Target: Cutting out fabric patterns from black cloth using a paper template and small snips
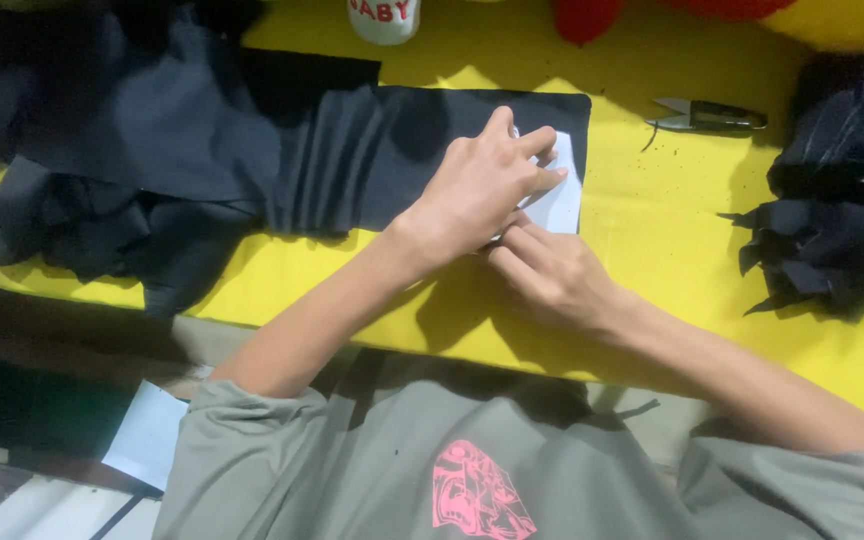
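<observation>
white paper pattern (560,195) is laid flat on the right end of a strip of black cloth (382,150), which is spread on the yellow table (652,230). the pattern is pressed down by the left hand (477,190), whose fingers (532,145) are stretched out and kept together on top of it, nothing being gripped. the right hand (552,275) is placed just below, at the lower edge of the paper, with its fingers (517,240) bent and touching that edge; whether something small is pinched between them cannot be told. more black cloth is heaped at the left of the table. a pile of black scraps (832,230) is seen at the right side, well apart from the hands. small thread snips (707,117) are lying on the yellow surface above the right forearm.
</observation>
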